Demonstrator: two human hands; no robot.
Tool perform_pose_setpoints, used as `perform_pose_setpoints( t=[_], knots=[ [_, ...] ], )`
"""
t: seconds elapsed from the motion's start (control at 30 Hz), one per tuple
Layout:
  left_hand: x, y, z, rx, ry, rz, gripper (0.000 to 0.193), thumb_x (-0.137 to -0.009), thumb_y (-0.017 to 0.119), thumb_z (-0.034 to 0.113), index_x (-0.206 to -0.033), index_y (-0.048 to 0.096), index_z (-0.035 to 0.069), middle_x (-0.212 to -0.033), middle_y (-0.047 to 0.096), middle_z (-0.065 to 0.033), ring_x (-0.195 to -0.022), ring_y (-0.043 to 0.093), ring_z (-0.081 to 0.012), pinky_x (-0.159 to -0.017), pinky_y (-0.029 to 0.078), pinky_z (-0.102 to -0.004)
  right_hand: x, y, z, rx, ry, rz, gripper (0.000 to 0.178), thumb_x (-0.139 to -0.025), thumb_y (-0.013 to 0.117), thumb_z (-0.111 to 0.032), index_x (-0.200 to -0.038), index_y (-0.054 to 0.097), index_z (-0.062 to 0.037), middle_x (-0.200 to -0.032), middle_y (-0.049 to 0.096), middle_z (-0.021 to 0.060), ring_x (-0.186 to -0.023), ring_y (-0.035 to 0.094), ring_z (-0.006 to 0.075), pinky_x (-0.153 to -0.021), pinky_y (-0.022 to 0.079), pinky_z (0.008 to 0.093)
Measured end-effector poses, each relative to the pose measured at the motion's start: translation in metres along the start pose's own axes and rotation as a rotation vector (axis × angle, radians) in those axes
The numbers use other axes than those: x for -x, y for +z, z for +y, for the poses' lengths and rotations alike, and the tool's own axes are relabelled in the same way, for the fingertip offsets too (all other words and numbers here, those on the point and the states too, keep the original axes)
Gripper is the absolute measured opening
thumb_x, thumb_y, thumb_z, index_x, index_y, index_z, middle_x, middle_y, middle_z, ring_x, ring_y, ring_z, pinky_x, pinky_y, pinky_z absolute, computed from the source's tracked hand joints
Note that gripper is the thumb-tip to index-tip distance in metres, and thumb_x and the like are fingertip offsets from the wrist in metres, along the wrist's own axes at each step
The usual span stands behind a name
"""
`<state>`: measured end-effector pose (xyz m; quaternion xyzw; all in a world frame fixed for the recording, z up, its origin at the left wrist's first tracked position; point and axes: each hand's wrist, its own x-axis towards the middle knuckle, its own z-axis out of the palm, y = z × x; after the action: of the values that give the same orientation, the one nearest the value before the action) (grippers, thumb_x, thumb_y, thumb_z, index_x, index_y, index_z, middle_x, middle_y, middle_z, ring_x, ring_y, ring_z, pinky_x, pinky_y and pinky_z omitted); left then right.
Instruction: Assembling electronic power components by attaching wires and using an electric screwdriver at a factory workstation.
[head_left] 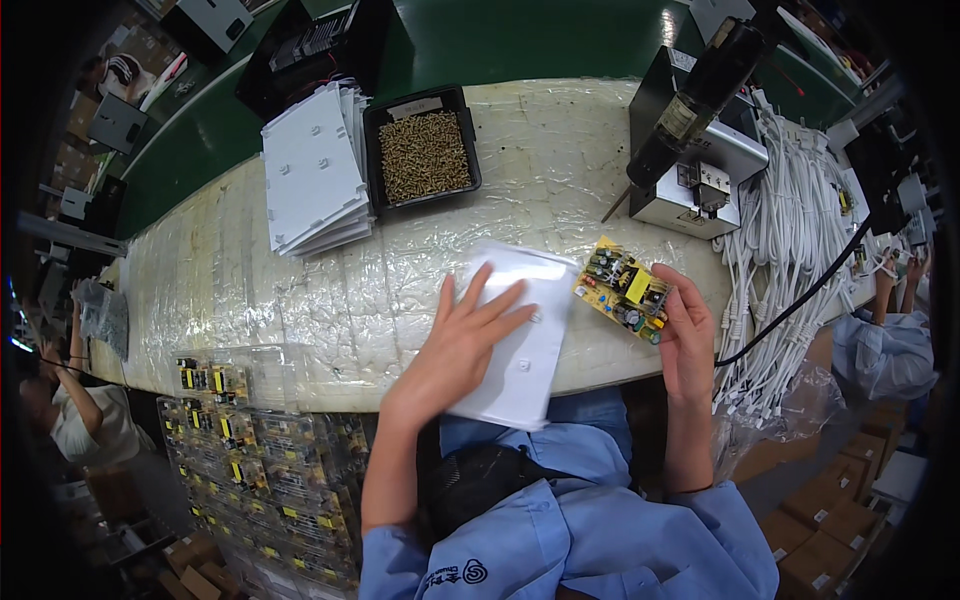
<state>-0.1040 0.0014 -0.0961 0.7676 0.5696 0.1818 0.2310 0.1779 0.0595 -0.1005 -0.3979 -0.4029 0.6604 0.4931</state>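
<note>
My left hand point(462, 340) lies on a white plastic panel point(530, 385), its fingers spread over the upper part. The panel rests on the bench and sticks out past the near edge toward my lap. In my right hand point(688, 335) is a yellow circuit board point(610, 298), pinched by its right edge. Components, among them a yellow-wrapped transformer, face up on it. The board is tilted and held just right of the panel. Above it, a black electric screwdriver point(690, 105) hangs with its bit pointing down to the left.
A black bin of brass screws point(425, 155) stands beside a stack of white panels point(315, 165). Silver metal boxes point(700, 165) and bundled white cables point(780, 230) are at the right. Trays of circuit boards point(270, 450) sit at lower left. Other people work at both sides.
</note>
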Motion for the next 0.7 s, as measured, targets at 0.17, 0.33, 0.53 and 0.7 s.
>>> perform_pose_setpoints(
  t=[0.17,0.33,0.53,0.7],
  knots=[
    [-0.040,-0.015,0.004,-0.167,0.202,-0.161,0.060,-0.080,0.050,-0.011,-0.130,0.064,0.020,-0.151,0.045,-0.0008,-0.149,0.020,-0.0373,-0.121,0.009,-0.0605,0.005,0.005,0.001,-0.008,-0.018,0.008,0.036,-0.103,0.053,-0.020,-0.131,0.053,0.0019,-0.118,0.064,0.0067,-0.104,0.063,0.0119,-0.092,0.050,0.0278],
    [-0.009,0.001,0.004,-0.089,0.075,0.107,0.056,-0.086,0.059,0.002,-0.140,0.052,0.014,-0.153,0.040,-0.0137,-0.146,0.022,-0.0448,-0.117,0.015,-0.0629,0.008,0.003,0.004,0.036,0.036,-0.014,0.034,-0.102,0.055,-0.020,-0.129,0.055,0.0011,-0.114,0.065,0.0062,-0.103,0.063,0.0114,-0.091,0.050,0.0270],
    [0.051,0.021,0.050,-0.117,-0.315,0.097,0.084,-0.085,0.072,0.037,-0.153,0.031,0.012,-0.159,0.016,-0.0261,-0.146,0.012,-0.0505,-0.116,0.014,-0.0626,-0.008,0.005,0.006,0.045,0.028,0.004,0.033,-0.102,0.055,-0.019,-0.128,0.055,0.0006,-0.111,0.066,0.0065,-0.101,0.063,0.0103,-0.090,0.051,0.0263],
    [0.026,0.015,0.009,-0.106,-0.044,0.064,0.079,-0.083,0.072,0.039,-0.150,0.038,0.015,-0.160,0.019,-0.0210,-0.148,0.009,-0.0460,-0.118,0.010,-0.0619,-0.007,0.015,0.003,0.036,0.034,0.010,0.032,-0.102,0.055,-0.019,-0.127,0.057,0.0009,-0.109,0.067,0.0062,-0.098,0.064,0.0097,-0.089,0.051,0.0257]
  ],
)
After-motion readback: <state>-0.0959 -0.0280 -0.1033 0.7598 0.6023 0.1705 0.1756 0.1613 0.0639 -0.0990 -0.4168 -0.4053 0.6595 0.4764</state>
